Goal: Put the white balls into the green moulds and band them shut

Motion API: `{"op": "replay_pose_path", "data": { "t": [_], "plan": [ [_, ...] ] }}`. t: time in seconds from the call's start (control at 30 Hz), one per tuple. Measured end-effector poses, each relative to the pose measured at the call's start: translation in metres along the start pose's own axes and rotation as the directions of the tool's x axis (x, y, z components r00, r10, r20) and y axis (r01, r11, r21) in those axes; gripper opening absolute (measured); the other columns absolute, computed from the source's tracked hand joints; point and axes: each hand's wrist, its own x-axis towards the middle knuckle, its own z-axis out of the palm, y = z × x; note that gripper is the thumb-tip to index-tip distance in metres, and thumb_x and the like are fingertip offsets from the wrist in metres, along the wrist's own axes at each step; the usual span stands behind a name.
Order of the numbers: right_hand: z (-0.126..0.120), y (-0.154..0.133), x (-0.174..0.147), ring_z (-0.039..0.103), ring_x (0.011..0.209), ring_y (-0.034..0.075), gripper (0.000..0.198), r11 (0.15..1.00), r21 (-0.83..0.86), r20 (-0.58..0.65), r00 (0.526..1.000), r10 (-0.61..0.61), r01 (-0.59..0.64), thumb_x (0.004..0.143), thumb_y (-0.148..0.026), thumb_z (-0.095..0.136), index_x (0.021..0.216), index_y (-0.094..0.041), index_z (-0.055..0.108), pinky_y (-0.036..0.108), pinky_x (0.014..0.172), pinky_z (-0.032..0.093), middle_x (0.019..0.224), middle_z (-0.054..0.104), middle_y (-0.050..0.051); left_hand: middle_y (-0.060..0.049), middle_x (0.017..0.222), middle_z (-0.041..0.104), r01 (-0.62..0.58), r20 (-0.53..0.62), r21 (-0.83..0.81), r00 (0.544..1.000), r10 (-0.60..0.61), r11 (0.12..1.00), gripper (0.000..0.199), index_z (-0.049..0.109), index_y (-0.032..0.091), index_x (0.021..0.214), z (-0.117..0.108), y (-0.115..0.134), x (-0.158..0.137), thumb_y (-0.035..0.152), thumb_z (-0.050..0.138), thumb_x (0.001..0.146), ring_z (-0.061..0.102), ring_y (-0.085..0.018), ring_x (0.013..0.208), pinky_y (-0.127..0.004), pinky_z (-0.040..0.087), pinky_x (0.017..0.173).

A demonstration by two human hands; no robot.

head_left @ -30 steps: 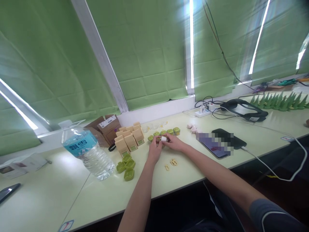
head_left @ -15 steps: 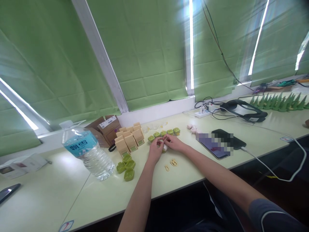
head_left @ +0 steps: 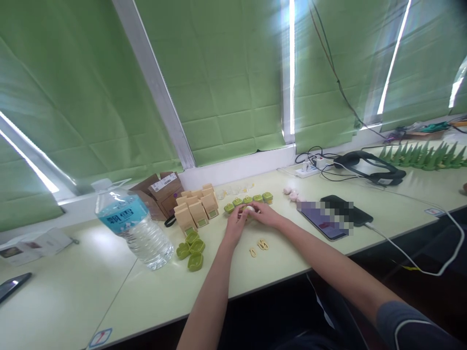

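My left hand [head_left: 236,224] and my right hand [head_left: 264,215] meet above the table, fingers closed around a small rounded white piece [head_left: 250,208] with some green at its underside. The fingers cover most of it, so its exact kind is unclear. Right behind my hands runs a row of small green lidded boxes [head_left: 247,200]. Several pale yellow loops [head_left: 262,244] lie nearer the table's front edge. Left of my left hand is a cluster of open green cups [head_left: 195,261], shaped with wavy rims. Small pinkish-white pieces [head_left: 293,196] lie right of the row.
Small tan paper bags [head_left: 198,214] stand before a cardboard box [head_left: 160,194]. A large water bottle [head_left: 136,228] leans at left. Clear small cups [head_left: 236,190] sit at the back. Two phones [head_left: 323,221], a cable, a power strip [head_left: 307,171] and a black headset [head_left: 370,167] are at right.
My fingers have shifted slightly around the small piece, and more of its white top shows between them. The things on the table stay in place.
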Motion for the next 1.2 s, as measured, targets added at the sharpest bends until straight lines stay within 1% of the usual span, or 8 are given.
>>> {"op": "replay_pose_path", "data": {
  "t": [0.13, 0.3, 0.47, 0.63, 0.77, 0.9, 1.07, 1.2],
  "plan": [
    [-0.004, -0.001, 0.001, 0.054, 0.068, 0.015, 0.048, 0.999, -0.020, -0.041, 0.999, -0.034, 0.033, 0.096, -0.057, 0.039, 0.090, -0.016, 0.063, 0.027, 0.066, 0.040, 0.076, 0.063, 0.003, -0.008, 0.105, 0.066, -0.021, 0.011, 0.015, 1.000, 0.021, 1.000, 0.060, 0.053, 0.018, 0.127, 0.002, 0.003, -0.003, 0.045, 0.070, 0.076, 0.059, -0.015, 0.083, -0.028, 0.048, 0.077],
    [-0.003, -0.002, 0.002, 0.055, 0.065, 0.016, 0.051, 0.992, -0.119, -0.003, 0.999, -0.053, 0.052, 0.099, -0.057, 0.031, 0.080, -0.018, 0.058, 0.027, 0.064, 0.038, 0.068, 0.060, 0.003, -0.004, 0.091, 0.065, -0.035, -0.039, 0.080, 0.999, 0.038, 0.996, 0.050, 0.055, 0.018, 0.120, 0.001, 0.008, -0.008, 0.042, 0.067, 0.078, 0.058, -0.015, 0.077, -0.029, 0.046, 0.074],
    [-0.011, -0.015, 0.005, 0.056, 0.065, 0.018, 0.053, 0.917, -0.396, 0.021, 0.999, -0.037, 0.043, 0.100, -0.055, 0.027, 0.082, -0.020, 0.063, 0.028, 0.061, 0.032, 0.074, 0.065, 0.007, -0.001, 0.085, 0.064, -0.042, -0.061, 0.063, 0.997, 0.046, 0.997, 0.046, 0.055, 0.020, 0.119, 0.000, 0.010, -0.011, 0.044, 0.063, 0.081, 0.056, -0.014, 0.074, -0.027, 0.045, 0.071],
    [-0.032, -0.025, 0.040, 0.057, 0.068, 0.017, 0.053, 0.861, -0.507, -0.113, 0.994, -0.008, -0.051, 0.101, -0.048, 0.029, 0.075, -0.019, 0.064, 0.027, 0.064, 0.034, 0.075, 0.067, 0.007, -0.003, 0.088, 0.066, -0.014, -0.077, -0.010, 0.997, 0.013, 1.000, 0.045, 0.055, 0.020, 0.117, 0.000, 0.008, -0.010, 0.043, 0.064, 0.080, 0.059, -0.016, 0.077, -0.026, 0.045, 0.072],
    [-0.048, -0.010, 0.102, 0.061, 0.085, 0.018, 0.028, 0.830, -0.531, -0.113, 0.985, 0.132, -0.172, 0.096, -0.034, 0.043, 0.099, -0.021, 0.067, 0.027, 0.072, 0.041, 0.097, 0.069, 0.005, -0.003, 0.090, 0.067, -0.004, -0.068, -0.026, 0.998, 0.002, 1.000, 0.043, 0.055, 0.020, 0.115, 0.000, 0.003, -0.008, 0.043, 0.064, 0.080, 0.060, -0.015, 0.078, -0.026, 0.046, 0.072],
    [-0.043, 0.019, 0.148, 0.059, 0.104, 0.022, 0.028, 0.772, -0.593, -0.036, 0.965, 0.260, -0.230, 0.086, -0.027, 0.059, 0.113, -0.022, 0.066, 0.030, 0.085, 0.045, 0.115, 0.065, 0.008, -0.004, 0.089, 0.068, 0.018, -0.066, -0.014, 0.998, -0.018, 1.000, 0.044, 0.054, 0.021, 0.116, 0.001, 0.001, -0.008, 0.043, 0.065, 0.079, 0.062, -0.016, 0.077, -0.027, 0.047, 0.072],
    [-0.019, 0.046, 0.162, 0.061, 0.105, 0.029, 0.043, 0.703, -0.639, -0.054, 0.930, 0.364, -0.313, 0.078, -0.028, 0.068, 0.120, -0.020, 0.064, 0.042, 0.088, 0.047, 0.124, 0.058, 0.019, -0.003, 0.086, 0.068, 0.040, -0.046, -0.026, 0.998, -0.041, 0.999, 0.041, 0.055, 0.021, 0.114, 0.001, 0.002, -0.008, 0.040, 0.065, 0.078, 0.062, -0.016, 0.074, -0.027, 0.048, 0.071],
    [-0.009, 0.052, 0.158, 0.064, 0.097, 0.029, 0.032, 0.690, -0.640, -0.057, 0.916, 0.397, -0.339, 0.073, -0.023, 0.071, 0.104, -0.017, 0.067, 0.041, 0.082, 0.049, 0.109, 0.064, 0.018, -0.004, 0.088, 0.068, 0.025, -0.048, -0.044, 0.998, -0.027, 0.999, 0.042, 0.055, 0.020, 0.114, 0.001, 0.001, -0.007, 0.038, 0.066, 0.078, 0.062, -0.016, 0.075, -0.028, 0.049, 0.071]
  ]
}}
